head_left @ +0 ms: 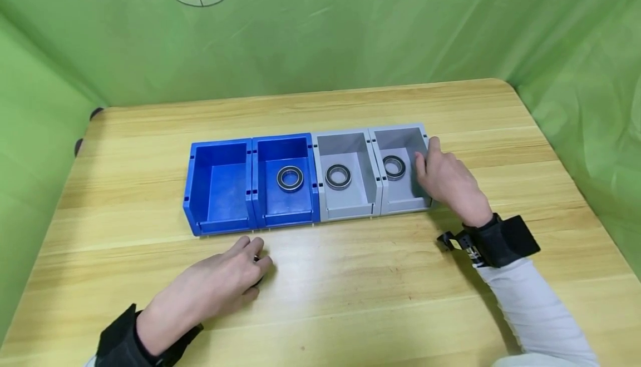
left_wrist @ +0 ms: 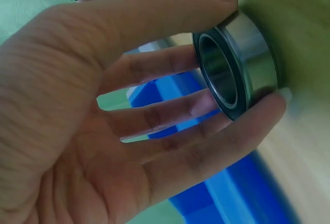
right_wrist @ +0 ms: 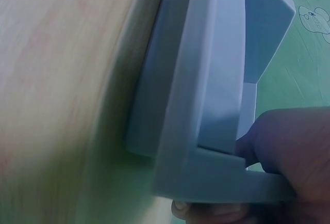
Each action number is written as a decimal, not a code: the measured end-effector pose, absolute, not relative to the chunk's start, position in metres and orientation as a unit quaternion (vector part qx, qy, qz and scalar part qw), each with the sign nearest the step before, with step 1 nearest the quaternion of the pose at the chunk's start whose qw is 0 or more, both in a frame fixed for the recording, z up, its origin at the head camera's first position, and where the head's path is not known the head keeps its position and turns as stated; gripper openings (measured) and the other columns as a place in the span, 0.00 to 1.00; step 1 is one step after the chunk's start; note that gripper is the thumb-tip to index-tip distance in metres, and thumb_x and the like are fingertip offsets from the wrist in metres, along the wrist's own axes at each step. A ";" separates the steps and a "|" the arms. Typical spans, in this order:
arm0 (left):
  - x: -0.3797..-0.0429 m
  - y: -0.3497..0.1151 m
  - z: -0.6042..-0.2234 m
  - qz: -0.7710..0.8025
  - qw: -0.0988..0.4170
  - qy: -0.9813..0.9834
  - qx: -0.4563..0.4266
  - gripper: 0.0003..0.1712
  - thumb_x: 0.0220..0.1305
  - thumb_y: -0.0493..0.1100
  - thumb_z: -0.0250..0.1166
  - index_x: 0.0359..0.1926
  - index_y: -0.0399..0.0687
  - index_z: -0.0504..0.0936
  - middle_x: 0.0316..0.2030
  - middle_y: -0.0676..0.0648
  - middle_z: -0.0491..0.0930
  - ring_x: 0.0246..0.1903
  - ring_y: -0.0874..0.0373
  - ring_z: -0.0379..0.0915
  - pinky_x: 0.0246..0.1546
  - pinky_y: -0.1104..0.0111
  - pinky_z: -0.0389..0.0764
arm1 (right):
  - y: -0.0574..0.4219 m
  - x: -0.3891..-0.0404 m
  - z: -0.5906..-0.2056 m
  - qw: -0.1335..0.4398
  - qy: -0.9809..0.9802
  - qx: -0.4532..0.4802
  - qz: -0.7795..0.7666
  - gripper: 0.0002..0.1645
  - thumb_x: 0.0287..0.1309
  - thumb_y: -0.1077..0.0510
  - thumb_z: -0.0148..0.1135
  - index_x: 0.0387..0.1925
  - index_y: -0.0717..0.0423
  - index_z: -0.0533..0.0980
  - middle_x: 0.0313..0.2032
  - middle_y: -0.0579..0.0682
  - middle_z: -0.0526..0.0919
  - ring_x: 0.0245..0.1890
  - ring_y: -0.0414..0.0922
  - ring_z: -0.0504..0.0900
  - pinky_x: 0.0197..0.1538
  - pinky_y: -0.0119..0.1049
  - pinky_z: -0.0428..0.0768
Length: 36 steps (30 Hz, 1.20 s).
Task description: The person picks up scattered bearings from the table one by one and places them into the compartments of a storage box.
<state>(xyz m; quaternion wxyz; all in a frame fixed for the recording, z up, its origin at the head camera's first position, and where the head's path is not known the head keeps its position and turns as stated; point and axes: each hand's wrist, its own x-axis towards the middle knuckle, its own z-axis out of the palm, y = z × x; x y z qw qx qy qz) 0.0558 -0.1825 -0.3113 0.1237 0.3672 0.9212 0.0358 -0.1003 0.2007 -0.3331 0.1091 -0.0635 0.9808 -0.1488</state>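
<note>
My left hand is low over the table, in front of the blue bins. In the left wrist view its thumb and fingers pinch a ball bearing by the outer steel ring; the head view mostly hides this bearing. With the right hand I grip the side wall of the rightmost grey bin, thumb inside and fingers outside. That bin holds one bearing. Another bearing lies in the neighbouring grey bin, and one more bearing in the right blue bin.
An empty blue bin forms the left end of the row, whose bins stand side by side. Beneath them is a wooden table. Green cloth hangs behind the table and along both sides.
</note>
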 end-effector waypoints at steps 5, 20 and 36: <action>0.054 -0.186 -0.298 0.040 0.099 0.927 0.361 0.13 0.55 0.40 0.77 0.39 0.43 0.84 0.34 0.47 0.72 0.33 0.55 0.64 0.29 0.68 0.71 | 0.201 -0.100 -0.333 0.108 0.981 -0.065 -0.149 0.24 0.79 0.53 0.36 0.53 0.75 0.60 0.20 0.56 0.67 0.15 0.50 0.71 0.18 0.38 0.65; 0.044 -0.198 -0.265 0.047 0.008 0.924 0.379 0.18 0.57 0.41 0.76 0.48 0.41 0.86 0.36 0.47 0.77 0.34 0.56 0.69 0.32 0.67 0.75 | 0.202 -0.100 -0.333 0.105 0.980 -0.071 -0.151 0.24 0.78 0.53 0.36 0.53 0.75 0.60 0.20 0.57 0.67 0.15 0.50 0.71 0.17 0.40 0.66; 0.007 -0.213 -0.239 0.044 -0.035 0.925 0.375 0.19 0.60 0.41 0.75 0.48 0.35 0.84 0.32 0.45 0.75 0.29 0.54 0.67 0.31 0.62 0.72 | 0.203 -0.099 -0.334 0.084 0.981 -0.083 -0.155 0.21 0.78 0.54 0.37 0.47 0.74 0.61 0.20 0.57 0.66 0.16 0.51 0.71 0.17 0.41 0.65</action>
